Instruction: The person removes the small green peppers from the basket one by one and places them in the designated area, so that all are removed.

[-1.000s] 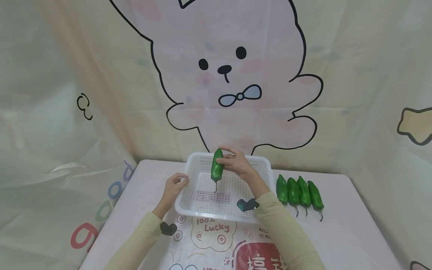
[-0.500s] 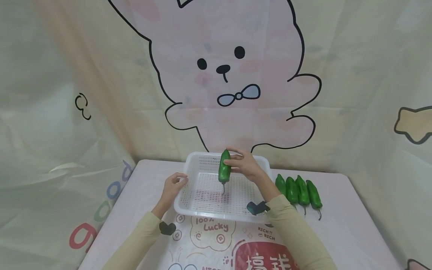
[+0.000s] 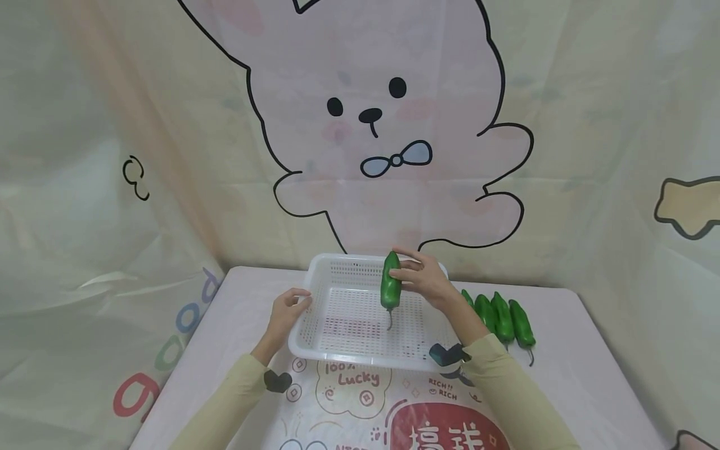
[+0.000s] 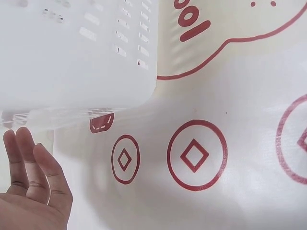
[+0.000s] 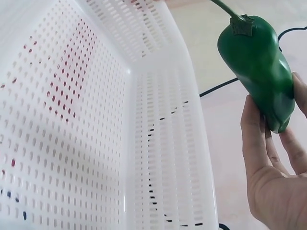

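With its thumb and fingers, my right hand (image 3: 429, 280) holds a green chili pepper (image 3: 390, 289) above the right half of a white plastic basket (image 3: 349, 315). The pepper stands nearly upright in the head view, its stem pointing down. In the right wrist view the fingers of that hand press the pepper (image 5: 259, 67) near its pointed end, beyond the basket wall (image 5: 168, 143). My left hand (image 3: 284, 315) pinches the basket's left rim; in the left wrist view several of its fingers (image 4: 36, 167) are just below the rim, with the thumb hidden.
Several more green peppers (image 3: 523, 322) lie in a row to the right of the basket, partly behind the right forearm. A white printed cloth (image 3: 360, 390) covers the table (image 3: 568, 350). A cartoon-printed curtain (image 3: 388, 206) hangs behind it.
My right hand has carried the pepper to the right over the basket, and its forearm now covers more of the pepper row. The left hand stays at the rim.
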The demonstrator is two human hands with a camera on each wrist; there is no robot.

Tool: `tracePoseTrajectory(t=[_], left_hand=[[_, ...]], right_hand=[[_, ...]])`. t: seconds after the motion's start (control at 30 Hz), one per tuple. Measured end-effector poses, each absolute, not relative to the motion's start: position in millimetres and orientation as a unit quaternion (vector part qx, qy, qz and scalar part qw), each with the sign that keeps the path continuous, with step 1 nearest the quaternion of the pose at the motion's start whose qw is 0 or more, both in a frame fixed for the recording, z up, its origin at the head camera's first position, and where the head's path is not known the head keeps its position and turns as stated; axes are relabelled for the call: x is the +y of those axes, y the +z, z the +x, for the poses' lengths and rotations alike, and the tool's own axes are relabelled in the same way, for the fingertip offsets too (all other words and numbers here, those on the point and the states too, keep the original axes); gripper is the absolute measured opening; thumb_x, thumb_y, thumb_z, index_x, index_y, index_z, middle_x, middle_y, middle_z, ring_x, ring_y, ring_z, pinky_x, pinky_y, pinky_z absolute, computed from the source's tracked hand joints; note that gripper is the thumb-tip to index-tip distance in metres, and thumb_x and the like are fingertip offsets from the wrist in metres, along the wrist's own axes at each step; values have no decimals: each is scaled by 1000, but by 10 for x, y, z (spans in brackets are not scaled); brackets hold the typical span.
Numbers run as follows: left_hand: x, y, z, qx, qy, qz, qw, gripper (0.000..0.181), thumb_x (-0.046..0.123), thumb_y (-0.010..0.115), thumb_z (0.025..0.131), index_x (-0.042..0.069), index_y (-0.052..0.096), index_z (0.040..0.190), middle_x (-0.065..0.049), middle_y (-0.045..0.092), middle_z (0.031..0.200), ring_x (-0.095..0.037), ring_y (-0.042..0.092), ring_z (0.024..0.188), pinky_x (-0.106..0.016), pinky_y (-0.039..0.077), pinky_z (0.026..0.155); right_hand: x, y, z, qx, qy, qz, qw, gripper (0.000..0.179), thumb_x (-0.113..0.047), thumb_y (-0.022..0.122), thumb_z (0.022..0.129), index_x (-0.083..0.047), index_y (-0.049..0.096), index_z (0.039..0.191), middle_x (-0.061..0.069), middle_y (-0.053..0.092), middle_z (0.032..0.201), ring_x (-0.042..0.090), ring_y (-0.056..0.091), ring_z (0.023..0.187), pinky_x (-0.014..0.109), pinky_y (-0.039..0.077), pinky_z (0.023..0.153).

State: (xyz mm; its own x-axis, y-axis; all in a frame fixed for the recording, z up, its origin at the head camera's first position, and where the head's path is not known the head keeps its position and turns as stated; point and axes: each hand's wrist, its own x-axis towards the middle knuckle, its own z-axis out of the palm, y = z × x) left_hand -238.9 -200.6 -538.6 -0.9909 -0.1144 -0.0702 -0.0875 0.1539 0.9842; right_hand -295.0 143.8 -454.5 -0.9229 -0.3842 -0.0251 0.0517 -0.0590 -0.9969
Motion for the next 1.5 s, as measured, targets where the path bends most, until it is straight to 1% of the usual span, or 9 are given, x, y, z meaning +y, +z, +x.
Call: tracePoseTrajectory(t=[0.13,0.33,0.63,0.8,1.03,1.23,1.33,1.5], left_hand=[[-2000,-5373,-2378,-764,-642,66,11,30,18,67,100,-1,63,123,-21,63,112,-34,69,93,-44,63,75],[-1987,-5371,-2372,-771,-633,71,12,27,20,66,100,2,64,120,-21,63,114,-32,69,93,-39,63,74],[-1989,-5389,-2390,-767,-638,73,16,26,19,67,99,3,66,119,-21,63,112,-33,70,91,-40,63,73],[-1996,-5401,-2395,-768,-636,71,16,26,19,67,99,3,65,119,-21,63,111,-33,69,91,-40,63,73],[-2012,-5413,-2400,-760,-646,76,10,24,19,67,99,6,66,119,-20,64,111,-31,70,90,-41,63,72],[-2015,-5429,-2401,-761,-644,77,9,24,19,67,99,6,66,119,-19,63,111,-30,70,90,-41,63,73],[-2014,-5431,-2400,-761,-644,75,8,25,19,67,99,6,65,120,-19,63,111,-30,70,90,-40,63,73],[-2010,-5407,-2390,-769,-635,72,7,26,20,67,99,6,65,121,-18,64,108,-30,70,88,-40,63,71]], right_hand=[[1571,-4561,-2915,669,-716,-128,151,66,-4,74,93,-8,44,152,25,59,127,30,65,109,45,56,94],[1772,-4549,-2835,651,-732,-126,159,67,-1,68,96,-6,37,155,24,57,130,26,65,110,43,54,97],[2029,-4538,-2742,640,-741,-130,155,67,3,62,99,-3,31,157,18,61,128,24,65,111,40,54,98],[2189,-4565,-2714,647,-738,-119,149,68,3,63,99,-1,29,157,17,61,130,24,65,113,39,54,97],[2408,-4597,-2657,650,-738,-111,146,68,1,64,98,-7,33,158,17,60,135,26,62,120,38,53,99],[2587,-4634,-2592,667,-728,-93,127,69,-2,67,98,-4,32,157,15,59,133,23,65,113,37,56,94],[2683,-4658,-2562,673,-725,-83,119,65,-3,67,98,-8,37,156,13,57,134,22,65,112,36,56,93],[2827,-4676,-2502,676,-725,-73,114,63,-3,66,99,-12,39,156,11,55,136,19,64,114,34,56,94]])
